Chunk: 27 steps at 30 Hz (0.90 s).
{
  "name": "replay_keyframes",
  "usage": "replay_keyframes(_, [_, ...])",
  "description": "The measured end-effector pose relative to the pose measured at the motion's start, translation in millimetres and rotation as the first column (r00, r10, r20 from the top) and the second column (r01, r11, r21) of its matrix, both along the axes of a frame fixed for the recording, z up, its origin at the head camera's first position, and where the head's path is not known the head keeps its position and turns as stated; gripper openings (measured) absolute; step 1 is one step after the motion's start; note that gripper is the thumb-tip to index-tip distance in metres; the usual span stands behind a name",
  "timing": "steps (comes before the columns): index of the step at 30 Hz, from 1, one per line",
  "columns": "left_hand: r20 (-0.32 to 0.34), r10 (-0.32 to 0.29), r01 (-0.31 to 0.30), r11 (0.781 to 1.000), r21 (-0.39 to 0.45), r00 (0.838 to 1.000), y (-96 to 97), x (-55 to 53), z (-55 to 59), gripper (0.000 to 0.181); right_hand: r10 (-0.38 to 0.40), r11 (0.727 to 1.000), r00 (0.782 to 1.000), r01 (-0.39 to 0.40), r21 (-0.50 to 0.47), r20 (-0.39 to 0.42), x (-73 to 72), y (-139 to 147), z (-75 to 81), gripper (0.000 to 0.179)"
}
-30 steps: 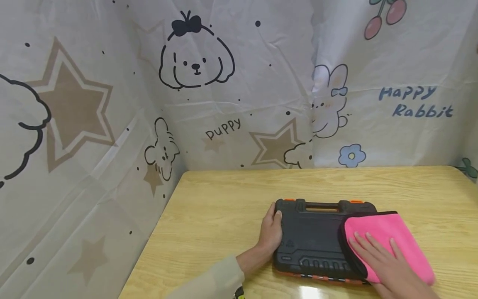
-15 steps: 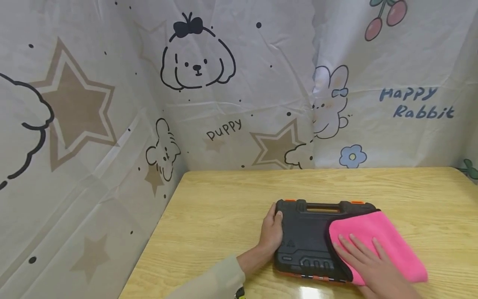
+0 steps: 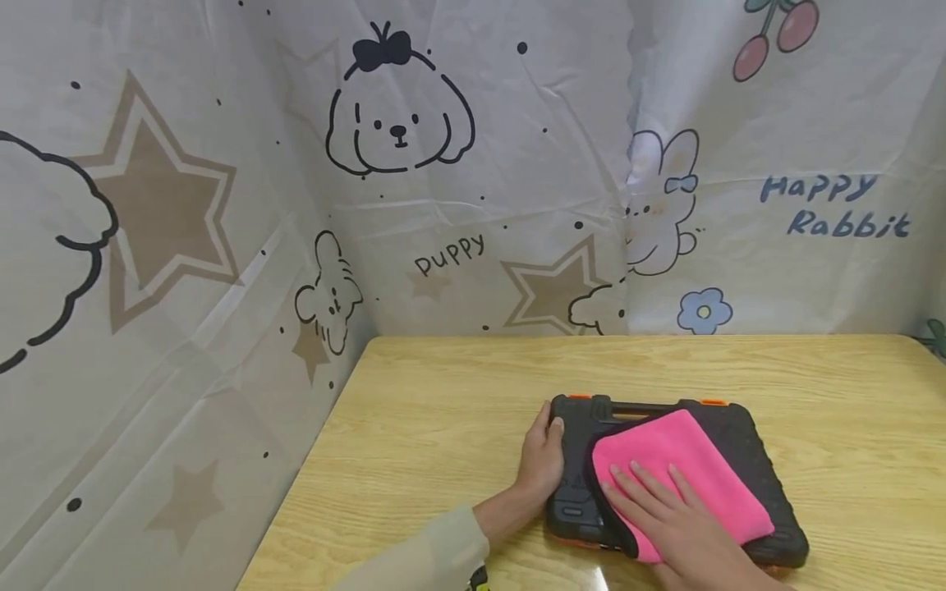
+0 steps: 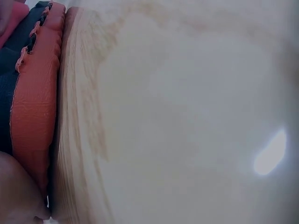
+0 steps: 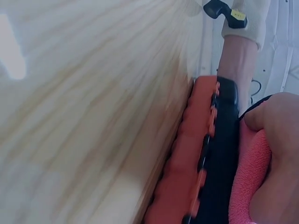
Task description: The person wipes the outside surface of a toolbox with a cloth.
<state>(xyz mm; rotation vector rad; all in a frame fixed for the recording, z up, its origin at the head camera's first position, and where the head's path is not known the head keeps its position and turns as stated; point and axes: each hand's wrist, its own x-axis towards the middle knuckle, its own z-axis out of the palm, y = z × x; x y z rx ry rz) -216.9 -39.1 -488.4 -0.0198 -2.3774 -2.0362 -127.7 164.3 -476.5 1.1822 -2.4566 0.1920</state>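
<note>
A black plastic tool case (image 3: 772,484) with orange latches and a carry handle lies flat on the wooden table. My left hand (image 3: 542,460) grips its left edge, thumb on top. A pink cloth (image 3: 705,464) with black edging is spread over the middle of the lid. On that cloth presses my right hand (image 3: 676,521), its fingers straight and slightly spread. In the right wrist view the cloth (image 5: 250,182) bunches beside the thumb, next to the case's orange lower half (image 5: 187,154). The left wrist view shows the case's orange side (image 4: 37,102) near the left fingers.
The light wood table (image 3: 443,394) carries the case on its right half. A white printed curtain (image 3: 473,164) with stars and animals hangs behind the table and along its left side. A dark strap with a yellow mark (image 3: 479,577) shows at my left wrist.
My right hand has slid the pink cloth leftward across the lid, from the case's right end to its middle, uncovering the right end. My left hand stays at the left edge.
</note>
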Motion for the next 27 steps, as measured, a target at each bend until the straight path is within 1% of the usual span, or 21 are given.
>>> replay_keyframes(3, [-0.007, -0.007, 0.007, 1.0, -0.001, 1.0, -0.8, -0.1, 0.0, 0.055, 0.003, 1.0, 0.999, -0.003, 0.012, 0.04, -1.7, -12.3, 2.9, 0.093])
replay_keyframes(5, [-0.02, -0.021, 0.021, 1.0, 0.008, 1.0, -1.7, 0.2, 0.1, 0.055, 0.011, 1.0, 0.999, -0.012, 0.016, 0.04, -2.7, -19.3, 4.4, 0.09])
replay_keyframes(8, [-0.039, -0.051, 0.052, 0.998, 0.026, 0.998, -3.8, 1.7, -0.3, 0.055, 0.025, 0.999, 0.999, -0.026, 0.025, 0.046, -3.9, -27.7, 5.6, 0.087])
replay_keyframes(11, [-0.069, -0.092, 0.097, 0.994, 0.06, 0.993, -5.9, 3.6, -0.2, 0.056, 0.044, 0.999, 0.998, -0.045, 0.021, 0.055, -4.2, -33.0, 7.2, 0.086])
replay_keyframes(14, [-0.082, -0.108, 0.115, 0.99, 0.085, 0.991, -7.3, 4.4, 0.2, 0.057, 0.068, 0.998, 0.996, -0.069, 0.013, 0.05, -4.7, -35.4, 8.4, 0.087])
replay_keyframes(18, [-0.091, -0.125, 0.136, 0.984, 0.12, 0.988, -8.6, 4.4, -0.5, 0.056, 0.098, 0.995, 0.994, -0.098, 0.015, 0.045, -6.0, -35.7, 9.5, 0.082])
replay_keyframes(21, [-0.1, -0.143, 0.155, 0.979, 0.132, 0.985, -8.9, 4.2, -1.5, 0.055, 0.126, 0.992, 0.988, -0.127, -0.003, 0.086, -6.1, -34.3, 10.9, 0.076])
replay_keyframes(22, [-0.102, -0.141, 0.154, 0.979, 0.132, 0.985, -8.9, 4.0, -1.7, 0.055, 0.14, 0.99, 0.983, -0.138, -0.021, 0.115, -5.9, -33.5, 11.9, 0.073])
replay_keyframes(23, [-0.102, -0.136, 0.149, 0.981, 0.126, 0.985, -8.8, 3.8, -2.0, 0.055, 0.154, 0.988, 0.976, -0.149, -0.047, 0.155, -5.6, -32.4, 13.2, 0.072])
replay_keyframes(24, [-0.099, -0.126, 0.137, 0.984, 0.115, 0.987, -8.5, 3.6, -1.9, 0.055, 0.162, 0.986, 0.96, -0.148, -0.079, 0.228, -4.8, -31.0, 15.7, 0.071])
replay_keyframes(25, [-0.096, -0.112, 0.122, 0.987, 0.101, 0.989, -8.2, 3.3, -2.0, 0.055, 0.156, 0.986, 0.937, -0.127, -0.112, 0.311, -3.7, -29.5, 18.7, 0.071])
replay_keyframes(26, [-0.093, -0.1, 0.108, 0.99, 0.089, 0.991, -7.9, 3.0, -2.2, 0.055, 0.15, 0.984, 0.908, -0.1, -0.147, 0.39, -2.6, -27.6, 22.0, 0.071])
replay_keyframes(27, [-0.086, -0.084, 0.09, 0.993, 0.075, 0.993, -7.6, 2.7, -2.1, 0.056, 0.145, 0.981, 0.868, -0.063, -0.185, 0.474, -1.4, -25.6, 25.6, 0.074])
